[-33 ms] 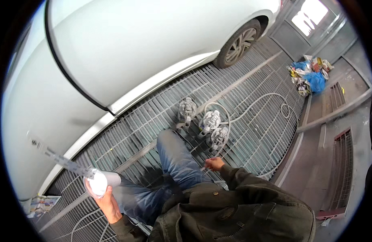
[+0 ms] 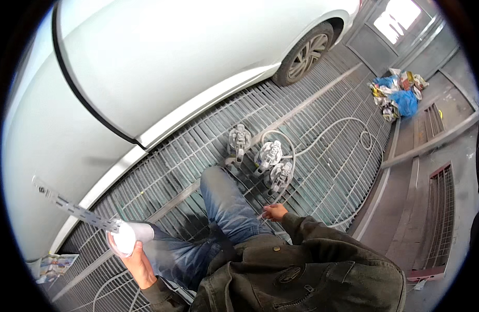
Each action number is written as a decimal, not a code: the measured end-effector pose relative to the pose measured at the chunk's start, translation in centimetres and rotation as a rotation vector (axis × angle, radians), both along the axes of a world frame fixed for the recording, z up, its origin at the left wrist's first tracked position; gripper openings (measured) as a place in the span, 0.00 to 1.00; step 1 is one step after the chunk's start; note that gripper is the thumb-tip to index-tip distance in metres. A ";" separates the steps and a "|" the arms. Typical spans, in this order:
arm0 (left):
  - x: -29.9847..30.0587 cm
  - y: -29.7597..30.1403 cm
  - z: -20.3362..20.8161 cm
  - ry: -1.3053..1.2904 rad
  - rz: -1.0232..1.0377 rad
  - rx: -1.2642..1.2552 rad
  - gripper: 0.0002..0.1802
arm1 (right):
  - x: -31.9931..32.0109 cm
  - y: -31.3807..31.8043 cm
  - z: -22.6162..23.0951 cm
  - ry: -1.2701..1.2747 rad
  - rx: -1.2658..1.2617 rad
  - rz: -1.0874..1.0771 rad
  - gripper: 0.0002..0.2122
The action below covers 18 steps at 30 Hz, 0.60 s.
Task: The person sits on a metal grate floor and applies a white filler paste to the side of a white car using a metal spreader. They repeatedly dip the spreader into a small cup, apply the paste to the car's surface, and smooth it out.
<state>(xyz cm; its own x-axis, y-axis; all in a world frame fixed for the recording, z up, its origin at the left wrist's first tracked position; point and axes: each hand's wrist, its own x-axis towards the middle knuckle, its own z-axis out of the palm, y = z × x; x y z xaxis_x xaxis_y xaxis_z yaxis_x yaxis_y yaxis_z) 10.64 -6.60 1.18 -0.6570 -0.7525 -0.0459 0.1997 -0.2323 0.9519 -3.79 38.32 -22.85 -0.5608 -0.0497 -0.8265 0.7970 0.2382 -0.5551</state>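
My left hand (image 2: 137, 264) is wrapped round a pale cup (image 2: 144, 232) at the lower left. White liquid (image 2: 125, 240) shows at its mouth. A long, clear, slotted mixing stick (image 2: 75, 206) stands slantwise in the cup, its marked upper end leaning toward the white car (image 2: 166, 67). Beside my knee, my right hand (image 2: 274, 212) is closed with curled fingers; a thin tip seems to show at them, but I cannot make out what it is.
Three dusty grey-white tools (image 2: 269, 155) stand on the slatted metal floor (image 2: 322, 179), with a pale hose (image 2: 330, 130) looping beside them. Crumpled paper and blue plastic (image 2: 404, 101) lie by the right wall. Printed paper (image 2: 57, 265) lies at far left. The car's wheel (image 2: 304, 56) is beyond.
The mixing stick and the cup have shifted very slightly to the left in the view. Both hands keep their hold; the view itself has moved a little.
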 end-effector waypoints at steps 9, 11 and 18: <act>-0.1 0.6 -0.2 -0.024 0.071 -0.040 0.52 | -13.5 -5.3 -1.2 0.290 -0.063 0.029 0.20; 0.6 1.0 -0.3 -0.051 0.100 -0.027 0.52 | -17.3 -6.8 -1.8 0.323 0.006 -0.093 0.23; 6.8 2.1 0.2 -0.100 0.267 0.110 0.50 | -23.2 -10.6 -4.0 0.053 0.134 -0.025 0.37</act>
<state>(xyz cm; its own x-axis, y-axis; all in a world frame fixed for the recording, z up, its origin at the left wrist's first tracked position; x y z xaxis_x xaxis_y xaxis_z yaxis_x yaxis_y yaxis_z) 17.42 -4.47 1.40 -0.4243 -0.8851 -0.1910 0.1737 -0.2866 0.9422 -27.00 27.73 -26.85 -0.6034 0.0737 -0.7941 0.7742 0.2931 -0.5610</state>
